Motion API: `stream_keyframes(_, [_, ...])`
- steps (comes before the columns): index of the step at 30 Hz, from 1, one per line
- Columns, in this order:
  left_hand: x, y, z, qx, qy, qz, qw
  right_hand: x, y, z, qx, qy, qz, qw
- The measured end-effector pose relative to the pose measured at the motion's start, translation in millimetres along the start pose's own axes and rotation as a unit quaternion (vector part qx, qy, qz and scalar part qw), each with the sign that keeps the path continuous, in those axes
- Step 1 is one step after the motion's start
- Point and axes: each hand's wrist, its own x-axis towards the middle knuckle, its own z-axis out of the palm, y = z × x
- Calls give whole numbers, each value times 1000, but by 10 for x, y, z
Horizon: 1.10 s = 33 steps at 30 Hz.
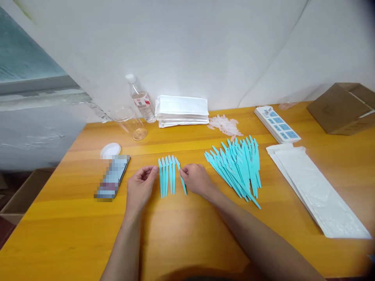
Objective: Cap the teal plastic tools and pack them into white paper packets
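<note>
Several turquoise knife-shaped pieces (166,175) lie side by side in a row on the wooden table (88,242). My right hand (195,178) pinches one more turquoise piece (181,177), tilted slightly, at the row's right end. At the left end, my left hand (142,183) has its thumb and forefinger pressed together beside the first piece; whether anything is between them is too small to tell. A large fanned pile of the same turquoise pieces (240,166) lies to the right of my right hand.
A phone (113,177), a white lid (110,150), a clear jar (131,127) and a bottle (142,101) stand or lie left. White packets (183,109) and small pale pieces (225,125) are near the wall. Rightward are a power strip (278,125), white bags (316,191) and a cardboard box (340,109).
</note>
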Motion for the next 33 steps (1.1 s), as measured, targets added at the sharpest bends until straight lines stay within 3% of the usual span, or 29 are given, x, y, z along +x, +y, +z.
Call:
stream_keyframes(3, [-33, -30, -76, 7, -1, -15, 1000, -25, -41, -30, -23, -9, -14, 1000])
stream_keyframes(7, [-79, -51, -131, 25, -3, -19, 1000, -436, 152, -255, -44, -8, -12, 999])
stream_keyframes(12, [-99, -66, -152, 44, 17, -24, 999, -1104, 756, -651, -108, 144, 98, 979])
stream_keyframes(15, [-98, -59, -136, 46, 28, -19, 998, -1300, 1048, -761, -135, 178, 127, 966])
stream_keyframes(18, [-97, -51, -117, 43, 32, -15, 998, -1335, 1172, -761, -138, 164, 148, 966])
stream_keyframes(25, [-107, -75, -146, 48, 30, -18, 998, -1252, 1188, -721, -121, 81, 179, 973])
stream_keyframes(30, [-64, 25, -119, 65, 28, 0, 998, -1267, 1151, -825, -95, 116, 137, 979])
stream_keyframes(33, [30, 204, 33, 61, -5, 33, 998, -1280, 1074, -947, -55, 135, 117, 982])
